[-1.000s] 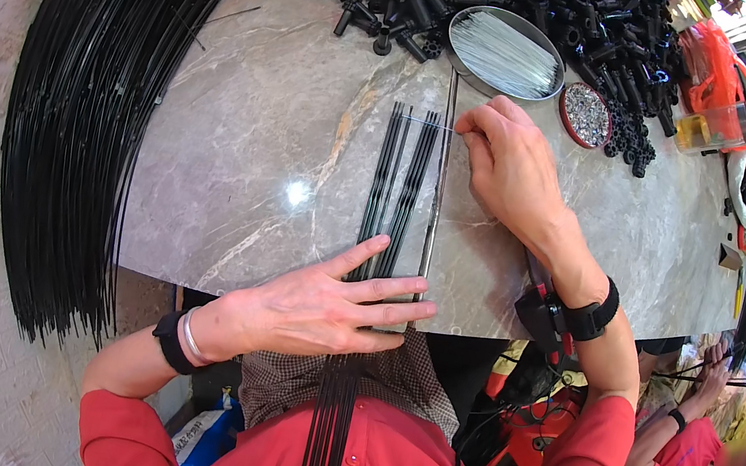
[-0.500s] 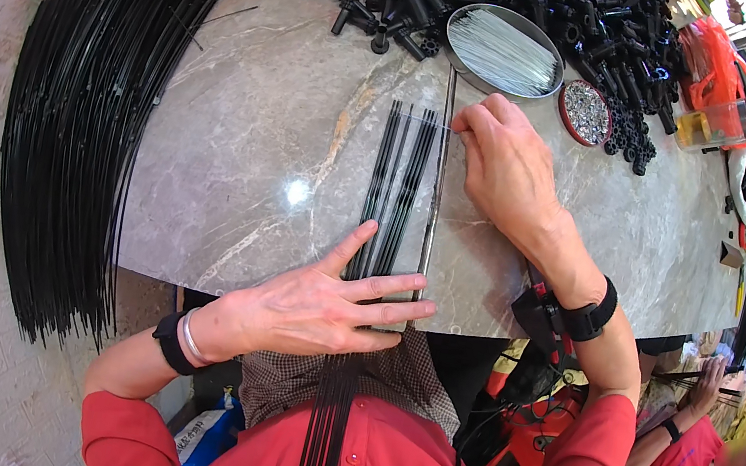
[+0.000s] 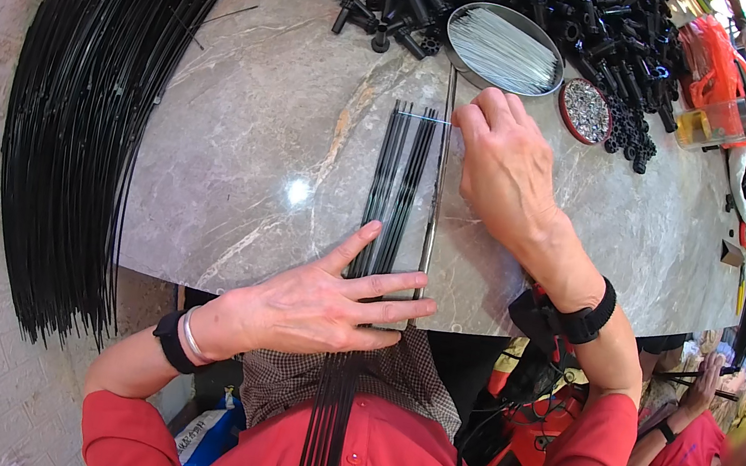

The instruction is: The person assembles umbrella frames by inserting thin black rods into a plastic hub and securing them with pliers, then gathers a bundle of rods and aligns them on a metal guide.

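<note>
Several thin black rods (image 3: 416,166) lie side by side on the stone-patterned tabletop, their near ends running down over my lap. My left hand (image 3: 320,309) rests flat across them with fingers spread, pressing them near the table's front edge. Beyond it, a thin pale metal wire (image 3: 421,118) runs crosswise at the rods' far tips. Its right end is pinched between the thumb and fingers of my right hand (image 3: 510,162). Whether the wire passes through or over each rod is too small to tell. A narrow dark metal strip (image 3: 433,214) lies along the rods' right side.
A round metal tray (image 3: 448,55) of pale wires stands at the back beside a red-rimmed dish (image 3: 578,135) of small metal bits. Behind are heaped black tubular parts (image 3: 609,25). A thick bundle of black rods (image 3: 83,122) hangs off the left edge. Another person (image 3: 684,453) works at lower right.
My right hand has shifted slightly, its knuckles turning a little, and still pinches the wire. My left hand stays in place on the rods.
</note>
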Available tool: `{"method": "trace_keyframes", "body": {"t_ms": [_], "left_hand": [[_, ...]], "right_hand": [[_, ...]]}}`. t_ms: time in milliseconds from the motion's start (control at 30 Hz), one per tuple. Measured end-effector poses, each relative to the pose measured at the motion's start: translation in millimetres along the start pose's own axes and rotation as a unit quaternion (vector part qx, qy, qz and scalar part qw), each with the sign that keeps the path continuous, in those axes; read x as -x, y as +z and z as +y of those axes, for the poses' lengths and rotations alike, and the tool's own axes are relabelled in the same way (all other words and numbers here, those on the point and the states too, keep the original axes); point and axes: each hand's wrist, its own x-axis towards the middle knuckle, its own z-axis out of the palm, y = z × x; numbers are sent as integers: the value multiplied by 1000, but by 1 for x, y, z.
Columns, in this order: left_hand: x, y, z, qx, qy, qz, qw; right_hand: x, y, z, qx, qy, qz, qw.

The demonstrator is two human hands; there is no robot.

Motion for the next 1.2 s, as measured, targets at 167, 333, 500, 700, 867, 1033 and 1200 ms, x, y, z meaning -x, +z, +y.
{"method": "trace_keyframes", "body": {"t_ms": [167,333,500,700,867,1033,1200], "left_hand": [[0,1,-1,3,4,14,1000],[0,3,-1,5,4,19,1000],[0,-1,0,-6,3,-2,1000],[1,2,2,-13,-13,17,1000],[1,6,1,-27,-9,21,999],[1,5,1,-22,-8,12,1000],[1,4,1,-17,-9,14,1000]], "right_hand": [[5,7,4,-68,56,-14,996],[0,10,0,-64,58,-19,996],[-4,8,-4,-29,22,-5,999],[-2,10,0,-47,26,-7,999],[-4,5,-2,-26,24,-20,999],[-4,0,-7,3,4,-6,1000],[-3,7,-2,-17,14,-3,1000]]}}
